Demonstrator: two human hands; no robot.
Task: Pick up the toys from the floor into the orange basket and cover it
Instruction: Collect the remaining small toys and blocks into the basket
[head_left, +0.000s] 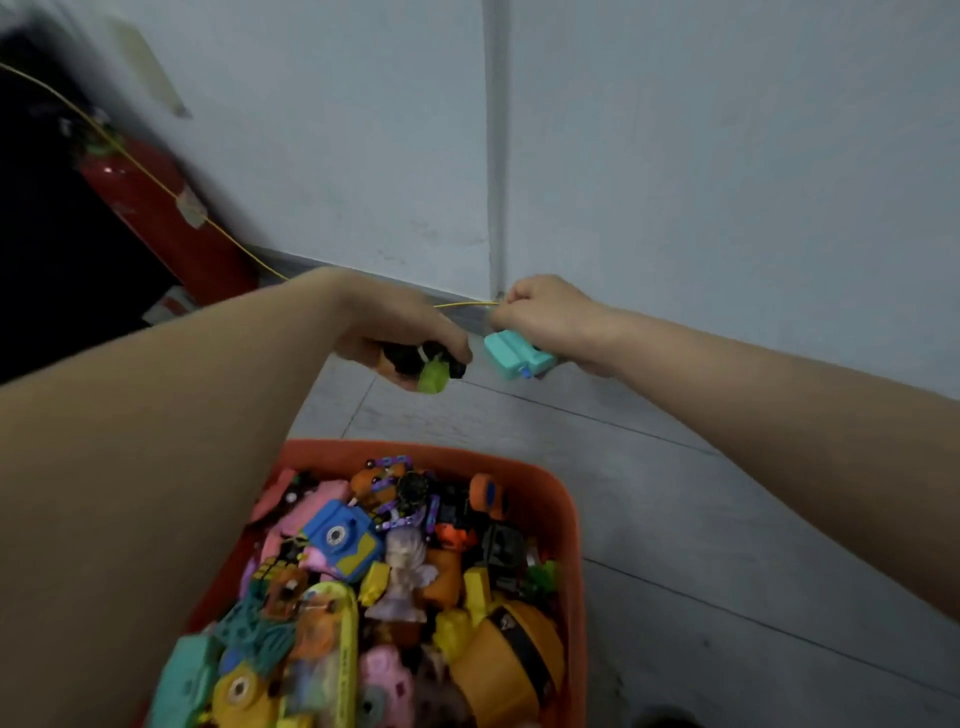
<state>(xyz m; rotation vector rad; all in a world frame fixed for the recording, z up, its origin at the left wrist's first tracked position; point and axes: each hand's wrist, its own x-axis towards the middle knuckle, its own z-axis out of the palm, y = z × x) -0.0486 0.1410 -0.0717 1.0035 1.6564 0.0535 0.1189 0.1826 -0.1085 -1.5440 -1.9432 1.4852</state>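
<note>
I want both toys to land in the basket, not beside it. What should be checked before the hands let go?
1. Left hand grips the black-and-green toy: ok.
2. Right hand holds the teal toy: ok.
3. Hands over the orange basket: not ok, both are beyond its far rim.
4. Room inside: cannot tell, toys are heaped near the rim.
5. Lid within reach: cannot tell, none in view.

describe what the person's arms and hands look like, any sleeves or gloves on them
Both forearms are bare right up to the frame edge, with no sleeves in view. The left hand and right hand wear no gloves, and no rings, watch or bracelets show.
</note>
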